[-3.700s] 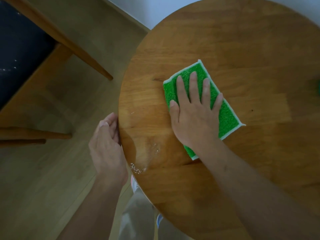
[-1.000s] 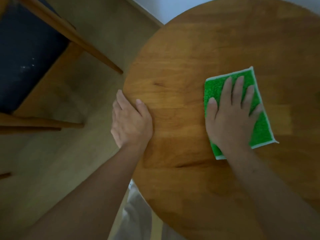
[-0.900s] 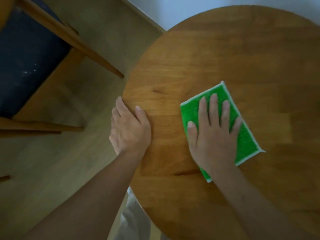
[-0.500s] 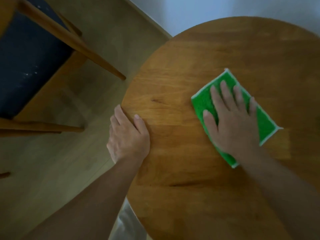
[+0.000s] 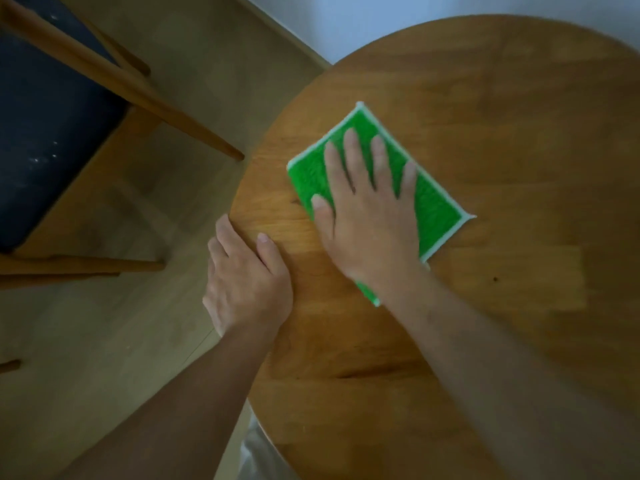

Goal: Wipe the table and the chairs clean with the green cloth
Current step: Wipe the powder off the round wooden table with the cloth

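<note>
A green cloth [image 5: 434,206] with a white border lies flat on the round wooden table [image 5: 502,133], near its left side. My right hand [image 5: 367,216] presses down on the cloth with straight, spread fingers and covers its middle. My left hand [image 5: 246,282] rests on the table's left edge, thumb on top, the other fingers over the rim. A wooden chair [image 5: 114,84] with a dark seat stands at the upper left on the floor.
Pale wooden floor [image 5: 104,341] lies left of the table. A white wall [image 5: 346,15] runs along the top behind the table. Light trousers show below the table's near edge.
My right hand has slid the cloth leftward across the tabletop, toward the left edge, after sweeping right half a second ago. My left hand stays on the rim.
</note>
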Tool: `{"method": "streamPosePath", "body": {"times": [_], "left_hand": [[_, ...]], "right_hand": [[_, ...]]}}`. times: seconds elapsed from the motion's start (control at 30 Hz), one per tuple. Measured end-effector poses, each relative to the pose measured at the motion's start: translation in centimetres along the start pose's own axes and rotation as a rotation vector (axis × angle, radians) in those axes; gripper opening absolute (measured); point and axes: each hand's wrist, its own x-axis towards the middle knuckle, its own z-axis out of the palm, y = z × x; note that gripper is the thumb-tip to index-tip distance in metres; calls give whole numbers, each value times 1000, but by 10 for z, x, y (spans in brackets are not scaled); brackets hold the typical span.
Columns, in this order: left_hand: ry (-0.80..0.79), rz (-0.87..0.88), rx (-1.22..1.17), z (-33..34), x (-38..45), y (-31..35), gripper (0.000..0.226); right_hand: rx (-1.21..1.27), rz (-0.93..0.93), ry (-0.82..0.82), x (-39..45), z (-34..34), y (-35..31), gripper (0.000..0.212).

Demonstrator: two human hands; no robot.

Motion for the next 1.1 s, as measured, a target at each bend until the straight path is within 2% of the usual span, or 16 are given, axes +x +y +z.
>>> {"method": "streamPosePath", "body": {"times": [0.17, 0.27, 0.33, 0.43, 0.5, 0.6, 0.67, 0.9, 1.1], "left_hand": [[-7, -1, 13, 2, 1, 0, 58], [-2, -9, 11, 0, 1, 4, 60], [-1, -1, 11, 0, 0, 5, 59], [3, 0, 5, 1, 0, 5, 58], [0, -7, 0, 2, 0, 4, 58], [3, -7, -1, 2, 0, 2, 58], [1, -9, 2, 2, 1, 1, 58], [-13, -30, -26, 0, 5, 5, 58], [-56, -22, -63, -4, 1, 7, 58]], "right_hand": [[1, -260, -117, -105, 18, 10, 60], [-6, -330, -161, -112, 11, 37, 58], [-29, -229, -105, -78, 0, 62, 58], [-49, 90, 16, -1, -19, 112, 61], [-32, 235, 66, 40, -29, 135, 62], [3, 371, 103, 66, -29, 124, 63], [16, 393, 99, 67, -28, 98, 64], [0, 63, 33, 20, -2, -1, 61], [3, -72, -15, -95, 23, -25, 57]]}}
